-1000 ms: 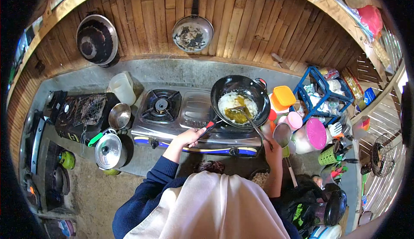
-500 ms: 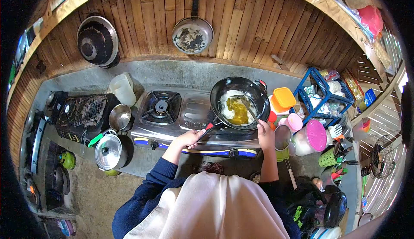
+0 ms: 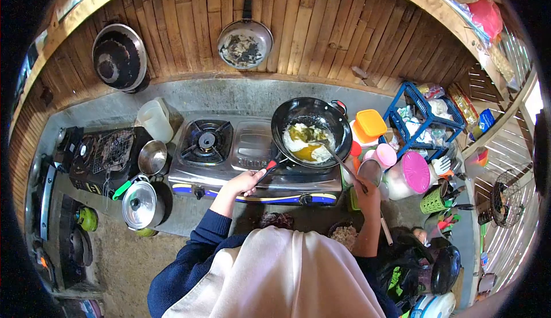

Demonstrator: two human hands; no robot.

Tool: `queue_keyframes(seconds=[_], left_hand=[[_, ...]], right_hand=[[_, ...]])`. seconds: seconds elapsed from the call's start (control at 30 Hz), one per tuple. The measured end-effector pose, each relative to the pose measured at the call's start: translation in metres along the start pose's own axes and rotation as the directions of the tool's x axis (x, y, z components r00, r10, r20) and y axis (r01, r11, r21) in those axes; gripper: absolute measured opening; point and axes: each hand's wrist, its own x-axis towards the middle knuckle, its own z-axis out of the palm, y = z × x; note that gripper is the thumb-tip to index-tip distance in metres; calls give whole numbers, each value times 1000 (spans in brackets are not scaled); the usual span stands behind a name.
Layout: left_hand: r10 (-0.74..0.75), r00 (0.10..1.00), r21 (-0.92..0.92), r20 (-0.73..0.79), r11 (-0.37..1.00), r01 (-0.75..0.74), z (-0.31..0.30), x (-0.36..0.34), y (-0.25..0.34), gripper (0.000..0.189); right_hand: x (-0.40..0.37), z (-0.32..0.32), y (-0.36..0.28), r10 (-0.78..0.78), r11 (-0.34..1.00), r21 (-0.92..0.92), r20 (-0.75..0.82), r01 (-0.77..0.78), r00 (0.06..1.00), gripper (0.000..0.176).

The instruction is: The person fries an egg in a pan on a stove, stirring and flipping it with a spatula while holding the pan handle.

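Observation:
A black wok (image 3: 285,117) sits on the right burner of the two-burner gas stove (image 3: 252,187). My left hand (image 3: 243,183) is closed round its red-and-black handle (image 3: 268,170), at the near left. Inside the wok lies a white and yellow mass (image 3: 307,140) that looks like egg, the yellow streaked across the white. My right hand (image 3: 367,190) grips the handle of a spatula (image 3: 341,163), slanting over the wok's near right rim. The spatula's tip overlaps the right part of the food, and its blade is partly hidden there.
Left of the stove stand a lidded pot (image 3: 139,205), a small steel pan (image 3: 152,157) and a grill rack (image 3: 112,150). Close on the right are an orange container (image 3: 371,123), a pink-lidded tub (image 3: 415,172) and a blue rack (image 3: 425,124). Pans hang on the bamboo wall.
My right hand has moved right and toward me, drawing the spatula toward the wok's right side. The yellow is more broken up and spread. The view has shifted slightly; my left hand keeps its grip.

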Motion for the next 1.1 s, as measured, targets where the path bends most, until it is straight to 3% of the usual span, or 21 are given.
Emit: queue_keyframes(seconds=[0.23, 0.3, 0.43, 0.5, 0.63, 0.73, 0.8, 0.93, 1.03, 1.1], left_hand=[[32, 999, -4, -11, 999, -32, 2, -4, 3, 50], [41, 999, -4, -10, 999, -41, 2, -3, 1, 50], [25, 999, 3, -33, 1000, -25, 3, -3, 1, 48], [16, 999, 2, -44, 1000, -16, 4, -5, 3, 48], [22, 998, 8, -54, 1000, -21, 5, -5, 4, 48], [6, 999, -10, -53, 1000, -7, 4, 0, -2, 47], [3, 999, -14, -47, 1000, -3, 4, -1, 0, 47], [22, 998, 3, -59, 1000, -21, 6, -9, 6, 48], [25, 998, 0, -57, 1000, -25, 7, -13, 10, 48], [34, 998, -10, -60, 999, -34, 7, -13, 10, 48]], right_hand=[[-20, -39, -10, -26, 999, 49, 68, 22, 997, 21], [-24, -49, -24, 24, 999, -28, 79, -22, 997, 22], [-26, -61, -24, 26, 1000, 6, 85, -27, 996, 23], [-25, -63, -27, -17, 995, -92, 67, 23, 998, 21], [-19, -49, -20, -2, 999, -39, 92, 6, 996, 22], [-14, -35, -16, 11, 992, -125, 123, 4, 992, 24], [-11, -24, -13, -92, 995, -35, 89, 96, 992, 23], [-3, -8, -3, -29, 1000, 0, 115, 30, 993, 25], [5, 4, 4, -76, 997, 8, 149, 76, 986, 29], [11, 13, 8, -185, 982, -19, 117, 188, 976, 30]])
